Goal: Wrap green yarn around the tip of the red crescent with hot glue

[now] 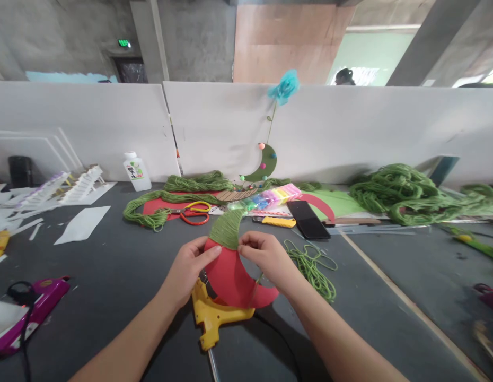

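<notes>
A red crescent-shaped card (pixel 234 278) is held up in front of me, its upper end wrapped in green yarn (pixel 226 229). My left hand (pixel 194 263) grips the card's left edge, thumb on the front just below the wrapped part. At the inner curve, my right hand (pixel 266 256) pinches at the edge of the wrapping; a strand of yarn hangs below its fingers. Under the card lies a yellow glue gun (pixel 217 321) with a clear glue stick in its rear. A loose tangle of green yarn (pixel 313 268) sits right of my right hand.
Behind the card are scissors (pixel 195 212), a yellow utility knife (pixel 276 222), a black phone (pixel 309 219) and packaged coloured material (pixel 266 197). Large green yarn bundles (pixel 397 193) lie at the back right. A white bottle (pixel 137 171) stands back left; a purple glue gun (pixel 35 313) lies left.
</notes>
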Tool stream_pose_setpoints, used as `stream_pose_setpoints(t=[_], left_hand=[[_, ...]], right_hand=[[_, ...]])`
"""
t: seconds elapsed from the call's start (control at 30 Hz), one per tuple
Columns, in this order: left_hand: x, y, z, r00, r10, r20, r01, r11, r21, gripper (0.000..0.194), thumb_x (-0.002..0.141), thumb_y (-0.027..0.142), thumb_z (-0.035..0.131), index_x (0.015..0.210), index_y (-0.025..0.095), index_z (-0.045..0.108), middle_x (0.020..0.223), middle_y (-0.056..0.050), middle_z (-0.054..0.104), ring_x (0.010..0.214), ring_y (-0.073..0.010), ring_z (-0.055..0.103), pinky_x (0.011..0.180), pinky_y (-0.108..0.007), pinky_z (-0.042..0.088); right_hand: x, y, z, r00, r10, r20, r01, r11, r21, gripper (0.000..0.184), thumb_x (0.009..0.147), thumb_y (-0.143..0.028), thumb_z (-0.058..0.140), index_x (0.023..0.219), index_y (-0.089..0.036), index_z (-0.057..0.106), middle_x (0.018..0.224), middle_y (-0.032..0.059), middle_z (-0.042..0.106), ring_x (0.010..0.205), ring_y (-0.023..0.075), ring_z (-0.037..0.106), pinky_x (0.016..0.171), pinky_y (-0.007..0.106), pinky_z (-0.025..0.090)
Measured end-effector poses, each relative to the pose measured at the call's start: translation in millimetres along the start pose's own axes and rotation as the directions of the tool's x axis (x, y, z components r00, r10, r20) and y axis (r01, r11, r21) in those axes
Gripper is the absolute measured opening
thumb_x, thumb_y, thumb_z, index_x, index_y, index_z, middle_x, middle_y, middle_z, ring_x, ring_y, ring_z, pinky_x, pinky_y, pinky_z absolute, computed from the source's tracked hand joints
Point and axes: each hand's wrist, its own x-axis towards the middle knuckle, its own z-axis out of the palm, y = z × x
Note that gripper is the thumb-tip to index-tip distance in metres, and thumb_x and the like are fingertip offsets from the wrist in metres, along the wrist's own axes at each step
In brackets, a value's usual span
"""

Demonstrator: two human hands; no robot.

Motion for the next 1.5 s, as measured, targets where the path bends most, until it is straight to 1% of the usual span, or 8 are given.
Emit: stream_pose_setpoints(t=[0.17, 0.33, 0.6, 0.8, 1.1, 1.3, 1.37, 1.5], left_hand=[[5.0, 6.2, -6.8, 0.985, 0.073, -0.154, -0.067, 0.997, 0.044, 0.020, 0.075, 0.032, 0.064, 0.088, 0.016, 0.065, 0.077, -0.003, 0.068, 0.068, -0.0147, 0.061, 0.066, -0.026, 0.046], [13.6, 6.3, -16.8, 0.898, 0.205, -0.389, -0.187, 0.979, 0.084, 0.014, 0.076, 0.026, 0.058, 0.065, 0.018, 0.057, 0.059, 0.004, 0.057, 0.054, -0.0089, 0.052, 0.051, -0.019, 0.038], [12.5, 6.4, -12.9, 0.924, 0.110, -0.367, -0.081, 0.992, 0.095, 0.018, 0.059, 0.026, 0.076, 0.066, 0.014, 0.065, 0.063, -0.001, 0.066, 0.055, -0.0096, 0.053, 0.052, -0.021, 0.039], [7.4, 6.8, -10.3, 0.932, 0.101, -0.349, -0.054, 0.988, 0.142, 0.030, 0.073, 0.043, 0.063, 0.067, 0.014, 0.067, 0.051, 0.001, 0.056, 0.048, -0.0093, 0.048, 0.043, -0.020, 0.030], [7.2, 9.1, -10.5, 0.961, -0.010, -0.277, 0.063, 0.981, 0.186, 0.023, 0.068, 0.036, 0.070, 0.075, 0.016, 0.063, 0.046, 0.007, 0.043, 0.041, -0.0049, 0.033, 0.040, -0.016, 0.020], [-2.4, 15.6, -3.5, 0.865, 0.391, -0.314, -0.134, 0.784, 0.606, 0.015, 0.074, 0.033, 0.063, 0.066, 0.021, 0.062, 0.052, 0.004, 0.050, 0.048, -0.0105, 0.044, 0.048, -0.020, 0.035], [-8.9, 15.5, 2.8, 0.885, 0.432, -0.175, -0.193, 0.681, 0.706, 0.019, 0.076, 0.032, 0.061, 0.060, 0.021, 0.062, 0.058, 0.001, 0.056, 0.050, -0.0119, 0.048, 0.052, -0.022, 0.038], [-17.5, 6.7, 12.3, 0.966, 0.235, -0.106, -0.124, 0.784, 0.608, 0.016, 0.075, 0.036, 0.061, 0.069, 0.023, 0.068, 0.062, -0.001, 0.064, 0.054, -0.0172, 0.057, 0.053, -0.026, 0.044]], right_hand=[[-1.6, 0.1, -7.0, 1.000, 0.016, -0.021, -0.016, 1.000, 0.019, 0.009, 0.069, -0.023, 0.052, 0.062, -0.017, 0.053, 0.054, -0.0052, 0.041, 0.053, 0.0096, 0.036, 0.051, 0.023, 0.028], [-2.9, -0.5, -10.9, 0.999, 0.023, -0.027, -0.022, 0.999, 0.035, 0.008, 0.069, -0.022, 0.052, 0.063, -0.017, 0.053, 0.054, -0.0058, 0.039, 0.052, 0.0091, 0.034, 0.050, 0.023, 0.027], [-4.1, -1.8, -12.9, 1.000, 0.012, -0.013, -0.011, 0.999, 0.035, 0.007, 0.069, -0.021, 0.052, 0.063, -0.017, 0.053, 0.053, -0.0058, 0.039, 0.052, 0.0090, 0.034, 0.049, 0.022, 0.027], [-5.7, -3.5, -10.3, 1.000, 0.001, 0.007, -0.001, 1.000, -0.003, 0.007, 0.069, -0.020, 0.051, 0.063, -0.017, 0.054, 0.052, -0.0062, 0.039, 0.051, 0.0087, 0.034, 0.048, 0.021, 0.026], [-7.8, -7.9, -5.6, 1.000, -0.008, 0.014, 0.009, 0.996, -0.084, 0.008, 0.068, -0.017, 0.050, 0.061, -0.018, 0.053, 0.049, -0.0071, 0.038, 0.047, 0.0086, 0.034, 0.046, 0.021, 0.025], [-12.0, -7.0, -2.7, 0.997, -0.056, -0.053, 0.045, 0.983, -0.179, 0.009, 0.072, -0.017, 0.050, 0.064, -0.019, 0.054, 0.052, -0.0051, 0.043, 0.049, 0.0102, 0.038, 0.048, 0.022, 0.029], [-16.0, -5.1, 0.0, 0.975, -0.188, -0.121, 0.138, 0.932, -0.337, 0.009, 0.076, -0.018, 0.050, 0.069, -0.019, 0.056, 0.054, -0.0036, 0.047, 0.050, 0.0105, 0.041, 0.050, 0.023, 0.029], [-25.0, 0.1, 9.4, 0.802, -0.596, -0.035, 0.407, 0.590, -0.697, 0.019, 0.086, -0.018, 0.043, 0.076, -0.017, 0.058, 0.060, 0.0013, 0.057, 0.052, 0.0120, 0.046, 0.051, 0.025, 0.027]])
